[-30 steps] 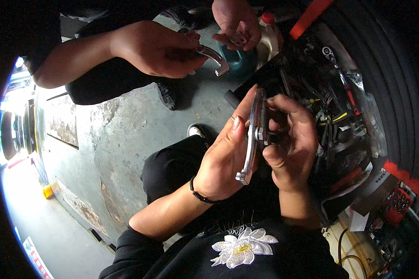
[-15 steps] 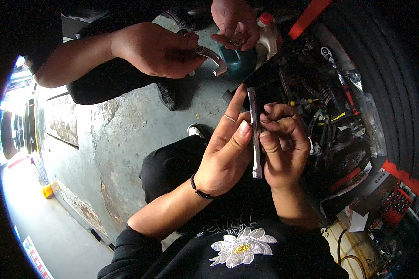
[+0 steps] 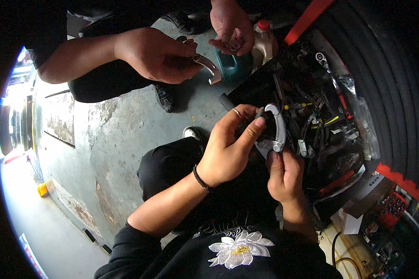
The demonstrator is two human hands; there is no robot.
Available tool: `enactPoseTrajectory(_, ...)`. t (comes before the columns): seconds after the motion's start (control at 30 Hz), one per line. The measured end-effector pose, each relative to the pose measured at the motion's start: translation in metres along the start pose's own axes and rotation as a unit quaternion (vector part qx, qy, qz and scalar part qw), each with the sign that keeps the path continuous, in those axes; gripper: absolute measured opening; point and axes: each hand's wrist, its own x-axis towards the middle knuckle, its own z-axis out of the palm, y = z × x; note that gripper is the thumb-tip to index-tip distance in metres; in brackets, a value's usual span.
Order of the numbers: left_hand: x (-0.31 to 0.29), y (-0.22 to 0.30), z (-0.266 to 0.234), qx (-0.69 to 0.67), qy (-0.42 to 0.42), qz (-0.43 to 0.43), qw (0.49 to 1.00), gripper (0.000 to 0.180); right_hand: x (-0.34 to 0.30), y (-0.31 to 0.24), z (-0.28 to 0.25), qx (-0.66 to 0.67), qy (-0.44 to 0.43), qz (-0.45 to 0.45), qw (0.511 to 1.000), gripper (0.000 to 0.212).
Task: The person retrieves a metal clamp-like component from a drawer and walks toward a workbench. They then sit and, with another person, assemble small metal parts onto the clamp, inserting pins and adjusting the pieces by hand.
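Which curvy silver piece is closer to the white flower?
The silver piece held in the person's right hand; the other curved piece, in a co-worker's hand, is farther from the flower.

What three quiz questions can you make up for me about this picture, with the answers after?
1. True or false: the person's right hand touches the curved silver metal part.

2. Which of the person's wrists has the black bracelet? A) right only B) both C) left only

3. What colour is the cap on the pale jug?

Key: 1. True. 2. C. 3. Red.
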Motion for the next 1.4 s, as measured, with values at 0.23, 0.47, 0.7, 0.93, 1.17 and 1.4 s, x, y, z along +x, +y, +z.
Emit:
enactPoseTrajectory(0.23, 0.003, -0.010, 0.012, 0.025, 0.057, 0.039, 0.997, 0.020, 0.008, 0.005, 0.027, 0.038, 0.155, -0.044, 0.986, 0.019)
enactPoseTrajectory(0.47, 0.010, -0.013, 0.002, 0.060, 0.044, 0.066, 0.995, 0.016, 0.016, 0.013, 0.021, 0.046, 0.094, 0.018, 0.994, 0.027)
enactPoseTrajectory(0.7, 0.006, -0.012, 0.001, 0.051, 0.005, -0.007, 0.999, 0.016, 0.017, 0.009, -0.006, 0.069, -0.002, 0.058, 0.996, 0.024)
enactPoseTrajectory(0.93, 0.007, -0.009, 0.003, 0.049, -0.008, -0.026, 0.998, 0.018, 0.008, 0.011, 0.004, 0.141, 0.025, 0.131, 0.981, 0.025)
enactPoseTrajectory(1.17, 0.003, -0.012, 0.005, 0.170, -0.025, 0.010, 0.985, 0.020, 0.005, 0.015, 0.018, 0.144, 0.070, 0.127, 0.979, 0.027)
enactPoseTrajectory(1.4, 0.003, -0.018, 0.005, 0.181, -0.022, 0.018, 0.983, 0.020, 0.011, 0.009, 0.012, 0.128, 0.042, 0.114, 0.984, 0.028)
